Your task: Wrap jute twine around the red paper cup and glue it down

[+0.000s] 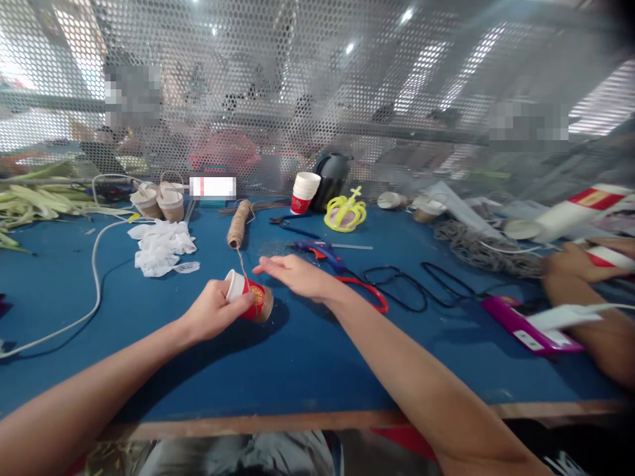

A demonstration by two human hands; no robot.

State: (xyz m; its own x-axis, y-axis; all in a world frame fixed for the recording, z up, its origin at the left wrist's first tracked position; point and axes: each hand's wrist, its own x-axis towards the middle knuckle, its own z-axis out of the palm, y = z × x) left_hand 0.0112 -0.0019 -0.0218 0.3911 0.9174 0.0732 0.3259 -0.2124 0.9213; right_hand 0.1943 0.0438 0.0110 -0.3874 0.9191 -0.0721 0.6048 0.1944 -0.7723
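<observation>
My left hand [214, 311] is wrapped round a red and white paper cup [255, 299], which lies tilted on its side just above the table. Brown twine is wound about the cup's base end. A strand of twine [241, 260] runs from the cup up to a twine roll [240, 225] lying behind it. Close to the cup's right side, my right hand [296, 275] has its fingers stretched out to the left, with nothing visible held in them.
Behind my right hand lie a blue glue gun [322, 254], pliers [292, 228] and a yellow crown-shaped piece [346, 213]. Stacked paper cups [304, 193] stand farther back. White gloves [163, 246] are at left. A purple power strip [528, 327] sits near a co-worker's arm [590, 297].
</observation>
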